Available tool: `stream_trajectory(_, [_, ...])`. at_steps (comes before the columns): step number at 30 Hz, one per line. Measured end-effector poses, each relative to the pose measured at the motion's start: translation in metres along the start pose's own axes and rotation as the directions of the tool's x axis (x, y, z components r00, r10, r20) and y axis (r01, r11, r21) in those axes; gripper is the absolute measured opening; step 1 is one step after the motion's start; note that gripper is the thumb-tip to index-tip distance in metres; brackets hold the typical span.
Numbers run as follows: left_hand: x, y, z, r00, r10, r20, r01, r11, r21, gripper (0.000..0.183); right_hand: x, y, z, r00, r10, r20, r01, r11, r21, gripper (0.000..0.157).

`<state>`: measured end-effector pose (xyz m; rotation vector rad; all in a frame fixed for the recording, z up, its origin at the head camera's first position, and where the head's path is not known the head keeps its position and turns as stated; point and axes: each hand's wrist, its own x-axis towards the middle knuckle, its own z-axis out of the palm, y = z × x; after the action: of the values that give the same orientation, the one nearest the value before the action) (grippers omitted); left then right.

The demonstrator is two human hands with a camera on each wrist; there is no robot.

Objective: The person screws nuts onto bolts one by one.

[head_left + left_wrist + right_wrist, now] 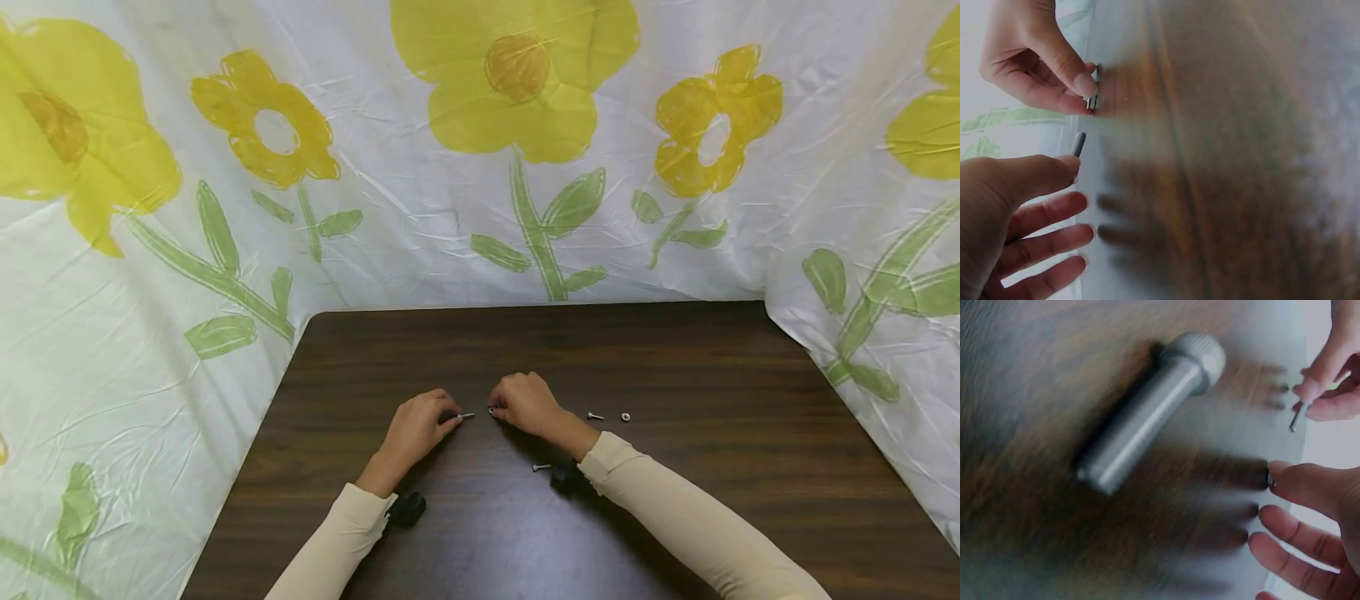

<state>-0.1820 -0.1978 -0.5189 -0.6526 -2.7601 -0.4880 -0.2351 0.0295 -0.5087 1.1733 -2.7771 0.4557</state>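
My left hand (420, 427) pinches a metal bolt (468, 416) between thumb and index finger, its shank pointing toward the other hand. In the left wrist view that bolt (1079, 144) sticks out past the thumb, and the other fingers are spread. Facing it, my right hand (527, 403) pinches a small metal nut (491, 410) at its fingertips. The right wrist view shows the nut (1270, 479) partly hidden by the thumb. A short gap separates bolt and nut, both held low over the brown table (465, 350).
A second bolt (596, 416) and a loose nut (626, 417) lie right of my right hand. Another bolt (541, 467) lies nearer me, beside the right wrist camera (567, 477); it looms large in the right wrist view. A flowered white curtain (420, 242) surrounds the table.
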Motion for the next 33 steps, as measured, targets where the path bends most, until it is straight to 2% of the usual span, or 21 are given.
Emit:
stream_trajectory(6, [0.0,-0.001,-0.004,0.998,-0.038,-0.051,0.032,0.991,-0.128,0.006,0.001,-0.003,-0.001,0.999,-0.046,0.028,0.048,0.998,-0.044,0.005])
stream_trajectory(9, [0.001,-0.001,-0.008,0.995,-0.067,-0.074,0.048,0.972,-0.229,0.006,0.001,-0.004,-0.002,0.998,-0.053,0.03,0.055,0.997,-0.054,0.004])
stream_trajectory(14, [0.003,-0.002,-0.014,0.984,-0.138,-0.109,0.083,0.91,-0.405,0.006,0.002,-0.005,-0.002,0.997,-0.067,0.023,0.068,0.996,-0.064,0.004])
stream_trajectory(20, [0.007,-0.001,-0.019,0.967,-0.21,-0.141,0.1,0.828,-0.552,0.005,0.004,-0.002,0.0,0.995,-0.099,0.02,0.101,0.991,-0.093,0.006])
stream_trajectory(28, [0.008,0.006,-0.028,0.948,-0.301,-0.1,0.164,0.733,-0.66,0.004,-0.001,0.0,-0.005,0.991,-0.133,0.018,0.133,0.991,-0.026,0.008])
stream_trajectory(33, [0.01,0.011,-0.033,0.944,-0.316,-0.093,0.17,0.71,-0.683,0.007,-0.003,0.001,-0.015,0.993,-0.12,-0.002,0.12,0.993,-0.007,0.005])
